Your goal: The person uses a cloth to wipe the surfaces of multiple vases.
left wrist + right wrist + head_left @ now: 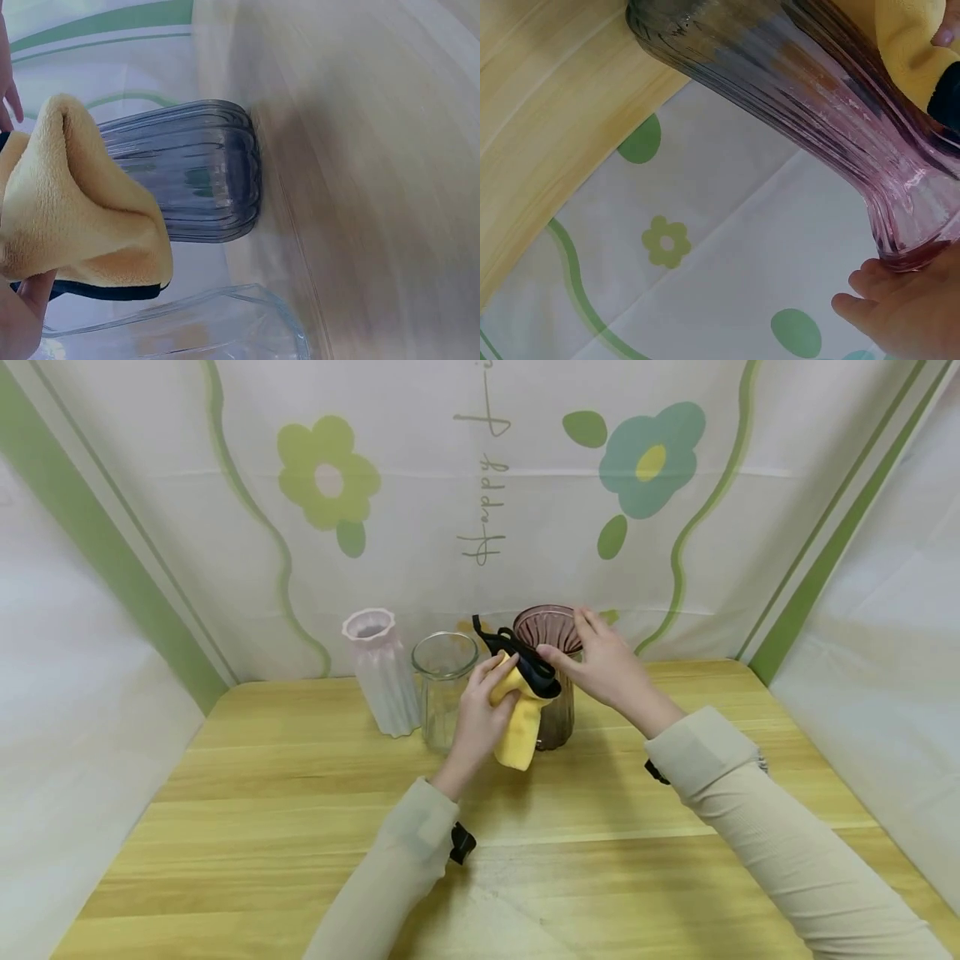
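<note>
A yellow cloth [519, 735] with black edging hangs folded from my left hand [480, 710], pinched between thumb and fingers. It lies in front of a ribbed purple glass vase [558, 714], which stands upright and flares at the top. My right hand [611, 664] holds that vase by its rim, thumb on the near side and fingers on the right side. In the right wrist view the fingertips [855, 304] touch the outside of the rim. The cloth covers part of the vase's front in the head view.
Left of the cloth stands a clear glass jar [441, 693], partly behind my left hand. Farther left is a pink and white fluted vase [384, 681]. All stand near the back edge of the wooden table [300, 843], before a printed curtain [420, 527].
</note>
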A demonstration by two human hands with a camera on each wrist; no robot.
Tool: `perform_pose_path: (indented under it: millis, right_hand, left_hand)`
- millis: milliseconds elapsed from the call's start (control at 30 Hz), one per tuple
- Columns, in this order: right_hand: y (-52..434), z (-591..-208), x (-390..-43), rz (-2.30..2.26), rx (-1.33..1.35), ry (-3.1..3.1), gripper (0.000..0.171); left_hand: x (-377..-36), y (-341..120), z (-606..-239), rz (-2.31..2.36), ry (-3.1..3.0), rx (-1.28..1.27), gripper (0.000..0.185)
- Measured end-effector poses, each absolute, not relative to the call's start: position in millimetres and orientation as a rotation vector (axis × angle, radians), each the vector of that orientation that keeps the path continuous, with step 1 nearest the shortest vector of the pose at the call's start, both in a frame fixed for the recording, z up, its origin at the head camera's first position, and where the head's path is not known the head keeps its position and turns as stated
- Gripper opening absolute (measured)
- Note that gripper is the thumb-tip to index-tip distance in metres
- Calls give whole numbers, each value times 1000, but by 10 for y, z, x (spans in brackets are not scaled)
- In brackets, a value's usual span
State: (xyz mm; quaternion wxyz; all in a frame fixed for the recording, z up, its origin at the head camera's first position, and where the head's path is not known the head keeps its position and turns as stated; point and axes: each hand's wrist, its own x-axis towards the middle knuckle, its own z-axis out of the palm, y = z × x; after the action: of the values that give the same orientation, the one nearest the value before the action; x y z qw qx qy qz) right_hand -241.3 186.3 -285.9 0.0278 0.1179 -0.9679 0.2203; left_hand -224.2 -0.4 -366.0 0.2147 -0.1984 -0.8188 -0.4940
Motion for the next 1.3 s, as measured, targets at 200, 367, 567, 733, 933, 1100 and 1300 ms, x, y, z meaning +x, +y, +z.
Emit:
perform_pose_path:
  millis: [200,367,567,733,933,1100,1300]
  right_hand:
    - [1841,-2864,-2410,666,332,-2993,108]
    - [1821,-2873,-2409,660,304,-3000,109]
    - [1804,-2875,-2394,684,275,-2973,114]
    - [1793,-2868,-2391,679,271,-2968,114]
    - [1780,-2838,-2396,640,278,-2984,112]
    - [1822,-2807,-2439,667,288,-2995,110]
    - [1918,-2818,-2542,858,365,-3010,100]
  left_hand:
    - [-2254,-9,-3743,-1284,-2360,-636,45]
    - [-2245,-17,-3809,-1262,-2399,-633,45]
    - [-2213,-50,-3930,-1232,-2528,-597,46]
    - [-2209,-82,-4039,-1177,-2582,-590,45]
    - [-2209,-96,-4055,-1186,-2575,-581,45]
    - [-2211,-102,-4049,-1188,-2588,-586,45]
    - [-2220,-118,-4008,-1273,-2530,-598,45]
